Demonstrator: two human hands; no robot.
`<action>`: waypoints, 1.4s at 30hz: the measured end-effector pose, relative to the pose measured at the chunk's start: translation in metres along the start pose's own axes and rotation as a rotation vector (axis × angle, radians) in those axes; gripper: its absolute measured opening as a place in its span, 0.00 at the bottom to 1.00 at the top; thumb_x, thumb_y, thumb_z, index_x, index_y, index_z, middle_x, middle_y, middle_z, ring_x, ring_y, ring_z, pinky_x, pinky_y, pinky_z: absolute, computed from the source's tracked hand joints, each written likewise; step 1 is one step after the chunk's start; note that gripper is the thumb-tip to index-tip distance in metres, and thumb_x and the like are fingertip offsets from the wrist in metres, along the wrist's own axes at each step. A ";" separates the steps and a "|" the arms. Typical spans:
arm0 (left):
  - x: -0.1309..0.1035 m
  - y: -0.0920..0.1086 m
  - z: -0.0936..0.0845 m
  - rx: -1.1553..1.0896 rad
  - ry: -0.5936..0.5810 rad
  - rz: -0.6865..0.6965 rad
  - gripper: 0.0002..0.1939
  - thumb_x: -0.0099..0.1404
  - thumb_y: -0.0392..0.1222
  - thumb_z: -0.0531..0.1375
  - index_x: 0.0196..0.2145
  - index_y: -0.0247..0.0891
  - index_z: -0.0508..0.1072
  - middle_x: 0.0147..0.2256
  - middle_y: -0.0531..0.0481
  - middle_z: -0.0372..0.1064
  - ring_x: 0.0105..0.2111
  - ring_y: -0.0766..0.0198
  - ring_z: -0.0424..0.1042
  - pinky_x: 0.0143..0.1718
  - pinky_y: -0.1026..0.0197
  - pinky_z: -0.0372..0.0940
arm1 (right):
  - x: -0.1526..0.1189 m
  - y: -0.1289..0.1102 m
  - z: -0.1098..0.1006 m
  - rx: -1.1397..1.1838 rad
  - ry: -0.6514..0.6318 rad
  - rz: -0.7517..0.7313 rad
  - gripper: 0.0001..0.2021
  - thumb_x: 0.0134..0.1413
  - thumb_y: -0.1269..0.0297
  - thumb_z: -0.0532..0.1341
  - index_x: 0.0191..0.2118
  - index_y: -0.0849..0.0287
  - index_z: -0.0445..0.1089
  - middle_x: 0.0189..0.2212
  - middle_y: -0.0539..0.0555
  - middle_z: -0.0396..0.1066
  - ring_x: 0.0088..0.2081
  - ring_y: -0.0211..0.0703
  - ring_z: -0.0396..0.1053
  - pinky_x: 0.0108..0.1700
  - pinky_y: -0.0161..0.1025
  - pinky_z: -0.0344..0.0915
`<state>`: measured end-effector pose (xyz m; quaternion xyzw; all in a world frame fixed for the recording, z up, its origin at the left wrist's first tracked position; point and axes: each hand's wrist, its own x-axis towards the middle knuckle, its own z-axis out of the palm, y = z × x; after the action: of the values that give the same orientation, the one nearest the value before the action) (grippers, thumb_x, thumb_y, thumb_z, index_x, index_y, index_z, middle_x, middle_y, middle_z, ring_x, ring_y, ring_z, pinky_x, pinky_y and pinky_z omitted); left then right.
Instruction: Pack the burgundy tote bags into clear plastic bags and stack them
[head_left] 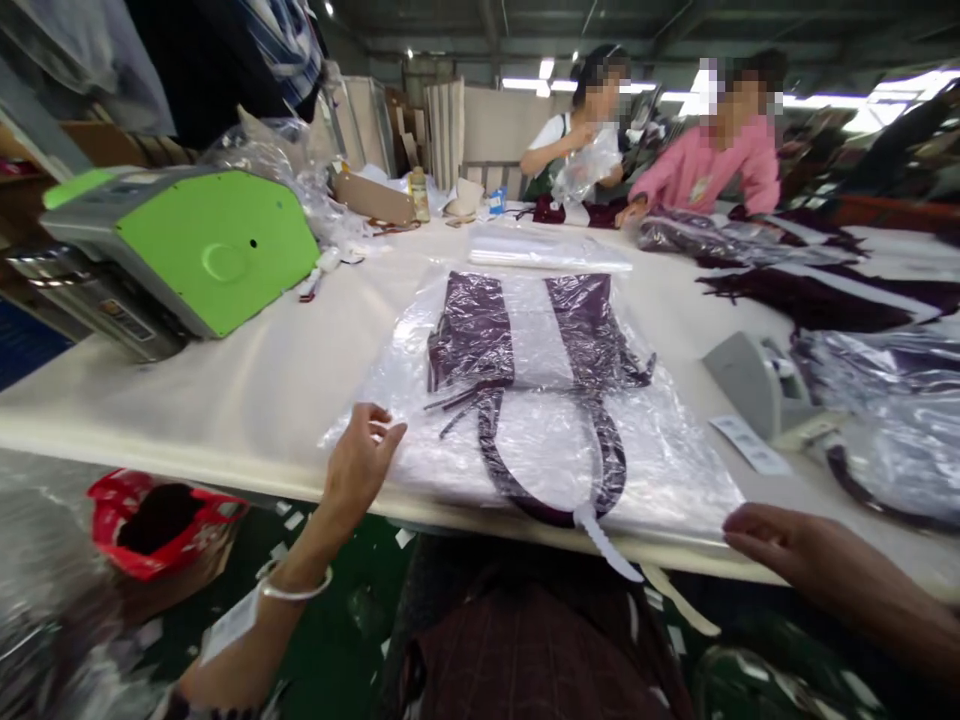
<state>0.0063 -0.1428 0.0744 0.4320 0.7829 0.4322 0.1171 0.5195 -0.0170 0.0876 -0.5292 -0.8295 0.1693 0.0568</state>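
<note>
Maroon handbag lies flat in a clear plastic bag, mid-table at the near edge, with a white band across its body. The body's long axis runs left to right; its handles loop toward the near side, and a white strip hangs from them past the table edge. At the clear bag's near left side, the left hand has its thumb slightly apart from bent fingers. By its near right corner, the right hand has curled fingers; whether they pinch the film, I cannot tell. Below the table's left end, an open red bag contains something dark. On the far right, another clear bag sits beyond a grey dispenser. Left stands a metal flask, its contents hidden, against a green-sided machine.
</note>
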 end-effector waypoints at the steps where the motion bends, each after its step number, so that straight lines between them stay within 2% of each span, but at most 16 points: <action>1: -0.012 0.009 0.001 0.043 0.094 0.168 0.13 0.64 0.50 0.61 0.40 0.40 0.67 0.34 0.50 0.71 0.31 0.60 0.73 0.32 0.59 0.69 | -0.003 -0.017 0.002 0.043 -0.019 -0.065 0.11 0.53 0.53 0.64 0.31 0.51 0.81 0.31 0.58 0.80 0.31 0.52 0.78 0.33 0.41 0.75; 2: -0.026 0.020 0.004 0.055 0.120 0.352 0.10 0.67 0.47 0.60 0.41 0.40 0.68 0.36 0.49 0.72 0.34 0.61 0.74 0.36 0.59 0.69 | -0.005 -0.035 0.007 0.088 -0.070 -0.154 0.11 0.56 0.53 0.63 0.37 0.51 0.81 0.37 0.58 0.80 0.37 0.52 0.79 0.39 0.42 0.76; 3: -0.040 0.030 0.010 0.040 0.065 0.532 0.06 0.69 0.44 0.58 0.41 0.40 0.68 0.36 0.50 0.73 0.35 0.62 0.74 0.38 0.61 0.69 | -0.005 -0.055 0.013 0.114 -0.108 -0.260 0.12 0.58 0.56 0.62 0.43 0.50 0.80 0.42 0.57 0.79 0.42 0.52 0.78 0.45 0.43 0.76; 5: -0.068 0.050 0.031 -0.011 -0.197 0.835 0.03 0.73 0.40 0.55 0.41 0.41 0.69 0.35 0.52 0.74 0.35 0.65 0.74 0.39 0.64 0.69 | 0.000 -0.090 0.032 0.107 -0.052 -0.478 0.18 0.60 0.64 0.60 0.54 0.49 0.75 0.52 0.58 0.75 0.52 0.51 0.74 0.53 0.46 0.73; 7: -0.088 0.062 0.060 0.004 -0.383 0.994 0.06 0.73 0.38 0.55 0.46 0.39 0.69 0.41 0.50 0.76 0.40 0.63 0.75 0.43 0.63 0.70 | 0.012 -0.114 0.052 0.060 0.073 -0.610 0.22 0.60 0.70 0.59 0.59 0.51 0.72 0.58 0.59 0.71 0.58 0.52 0.69 0.58 0.50 0.70; 9: -0.096 0.066 0.089 0.084 -0.403 1.015 0.13 0.71 0.38 0.58 0.53 0.36 0.67 0.49 0.45 0.75 0.48 0.58 0.74 0.51 0.57 0.69 | 0.026 -0.125 0.067 0.026 0.163 -0.678 0.20 0.61 0.73 0.57 0.56 0.54 0.73 0.56 0.59 0.72 0.59 0.51 0.68 0.59 0.51 0.68; 11: -0.095 0.066 0.112 0.180 -0.377 0.966 0.16 0.70 0.40 0.60 0.54 0.34 0.67 0.50 0.43 0.74 0.50 0.54 0.72 0.53 0.52 0.67 | 0.038 -0.128 0.073 0.014 0.174 -0.710 0.17 0.63 0.74 0.56 0.52 0.56 0.75 0.51 0.58 0.76 0.55 0.48 0.72 0.56 0.47 0.71; 16: -0.085 0.062 0.142 0.325 -0.410 1.005 0.11 0.68 0.44 0.63 0.44 0.36 0.71 0.40 0.47 0.74 0.43 0.55 0.71 0.47 0.51 0.66 | 0.057 -0.134 0.053 -0.035 0.171 -0.783 0.09 0.65 0.70 0.58 0.41 0.59 0.77 0.41 0.55 0.79 0.45 0.46 0.75 0.48 0.45 0.70; 19: -0.082 0.063 0.146 0.344 -0.396 1.089 0.04 0.72 0.39 0.58 0.42 0.36 0.71 0.35 0.48 0.72 0.39 0.57 0.70 0.44 0.53 0.64 | 0.071 -0.142 0.043 -0.002 0.231 -0.783 0.09 0.61 0.64 0.65 0.29 0.58 0.75 0.37 0.54 0.78 0.44 0.48 0.74 0.49 0.48 0.65; 23: -0.072 0.065 0.138 0.246 -0.420 1.206 0.10 0.75 0.38 0.51 0.40 0.36 0.71 0.35 0.47 0.71 0.39 0.59 0.67 0.45 0.55 0.61 | 0.099 -0.146 0.055 0.118 0.269 -0.707 0.10 0.57 0.65 0.68 0.25 0.57 0.75 0.38 0.53 0.78 0.48 0.49 0.72 0.53 0.50 0.63; 28: -0.056 0.063 0.123 0.332 -0.483 1.226 0.08 0.74 0.37 0.53 0.41 0.37 0.71 0.36 0.48 0.72 0.40 0.59 0.69 0.49 0.54 0.62 | 0.121 -0.140 0.074 0.102 0.109 -0.608 0.07 0.54 0.64 0.69 0.26 0.55 0.77 0.46 0.54 0.78 0.51 0.53 0.72 0.61 0.60 0.57; 30: -0.056 0.061 0.117 0.343 -0.480 1.110 0.08 0.72 0.42 0.58 0.45 0.36 0.70 0.41 0.46 0.73 0.44 0.57 0.70 0.53 0.52 0.62 | 0.120 -0.130 0.070 0.125 0.047 -0.572 0.05 0.52 0.61 0.70 0.29 0.55 0.78 0.46 0.55 0.78 0.49 0.53 0.73 0.59 0.57 0.60; 33: -0.062 0.061 0.113 0.281 -0.487 1.020 0.30 0.66 0.56 0.63 0.58 0.37 0.64 0.55 0.38 0.69 0.55 0.51 0.67 0.58 0.47 0.61 | 0.105 -0.111 0.059 0.141 0.049 -0.586 0.13 0.49 0.62 0.70 0.43 0.56 0.77 0.48 0.58 0.76 0.51 0.53 0.72 0.56 0.53 0.65; 34: -0.065 0.062 0.114 0.270 -0.500 1.037 0.32 0.66 0.56 0.63 0.61 0.38 0.61 0.57 0.38 0.67 0.57 0.51 0.66 0.59 0.46 0.60 | 0.097 -0.105 0.056 0.122 0.068 -0.601 0.17 0.49 0.64 0.69 0.47 0.57 0.75 0.49 0.59 0.76 0.52 0.54 0.71 0.56 0.52 0.65; 39: -0.074 0.068 0.131 0.305 -0.531 1.162 0.18 0.74 0.37 0.51 0.60 0.35 0.63 0.50 0.41 0.74 0.53 0.56 0.71 0.54 0.52 0.64 | 0.074 -0.104 0.058 -0.112 0.123 -0.597 0.22 0.53 0.76 0.58 0.54 0.60 0.70 0.44 0.60 0.76 0.46 0.51 0.72 0.48 0.46 0.69; 42: -0.074 0.070 0.137 0.334 -0.513 1.176 0.17 0.75 0.35 0.49 0.59 0.31 0.64 0.45 0.42 0.75 0.47 0.57 0.73 0.50 0.54 0.67 | 0.078 -0.117 0.059 -0.261 0.093 -0.597 0.15 0.56 0.77 0.56 0.46 0.60 0.74 0.36 0.58 0.75 0.40 0.49 0.71 0.42 0.42 0.67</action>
<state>0.1673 -0.1039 0.0326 0.8888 0.4205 0.1806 -0.0240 0.3689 -0.0048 0.0657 -0.2729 -0.9591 0.0131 0.0735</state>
